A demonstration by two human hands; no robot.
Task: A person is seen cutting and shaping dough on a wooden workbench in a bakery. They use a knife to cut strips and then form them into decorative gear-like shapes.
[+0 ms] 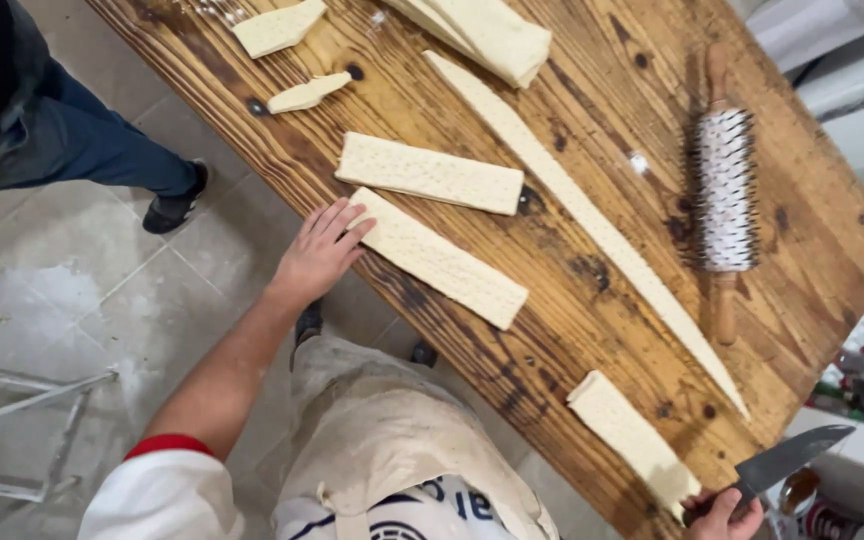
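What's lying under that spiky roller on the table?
The spiked roller lies straight on the bare wooden table, apart from the long dough strip. No dough shows at its edges; the patch right beneath it is covered from view.

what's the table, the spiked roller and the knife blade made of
Table: wood, dark burnt-looking grain and knots. Spiked roller: wooden handles; white drum, likely plastic, with thin pins. Knife in the right hand: grey blade, probably metal.

Pale cream dough strips [439, 262] — dotted — on brown-grained table [602, 90].
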